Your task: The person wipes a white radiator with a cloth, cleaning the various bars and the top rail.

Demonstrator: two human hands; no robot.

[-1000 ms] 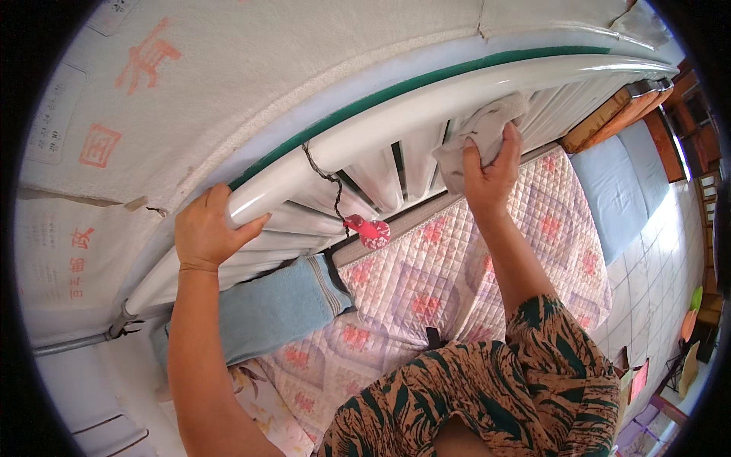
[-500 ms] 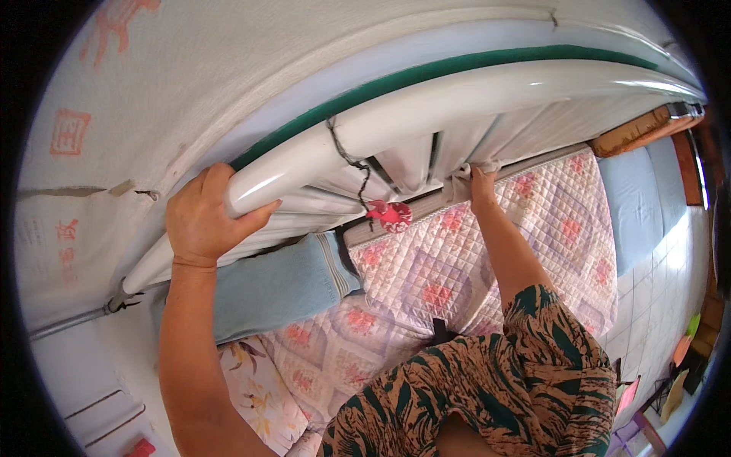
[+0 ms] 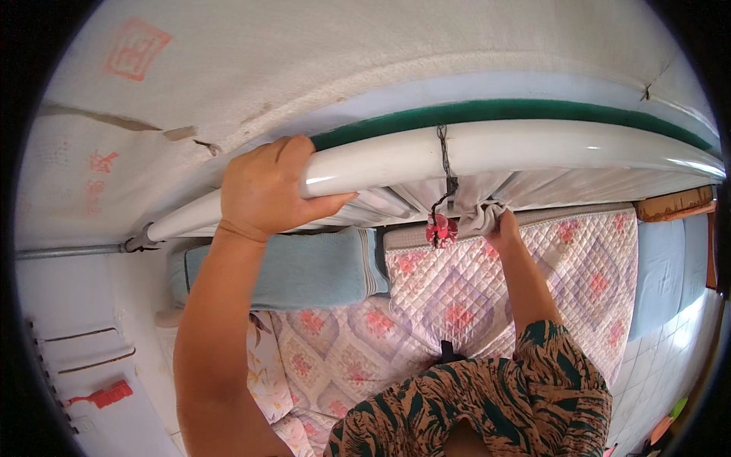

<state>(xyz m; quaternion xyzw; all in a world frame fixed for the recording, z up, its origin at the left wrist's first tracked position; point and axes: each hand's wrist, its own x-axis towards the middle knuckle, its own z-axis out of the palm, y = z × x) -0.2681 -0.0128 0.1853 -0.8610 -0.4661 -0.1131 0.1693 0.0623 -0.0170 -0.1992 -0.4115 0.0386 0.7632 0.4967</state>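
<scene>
My left hand is wrapped over the thick white rail, its thumb lying along the near side. My right hand is closed on a bunched grey cloth, pressed low against the white slats under the rail, just above the edge of the bed. From a dark cord tied round the rail hangs a red and white ornament, left of the cloth. A quilted pink and lilac flowered mattress cover spreads below both arms.
A blue towel-like cloth covers a pillow shape at the bed's left end. Behind the rail run a green strip and a pale fabric-covered wall. A brown worn box-like piece and light blue bedding lie right. A red brush hangs lower left.
The view has turned, so the rail looks lower and more level. My right hand still holds the cloth at the slats, now nearer the hanging ornament. My left hand keeps its grip.
</scene>
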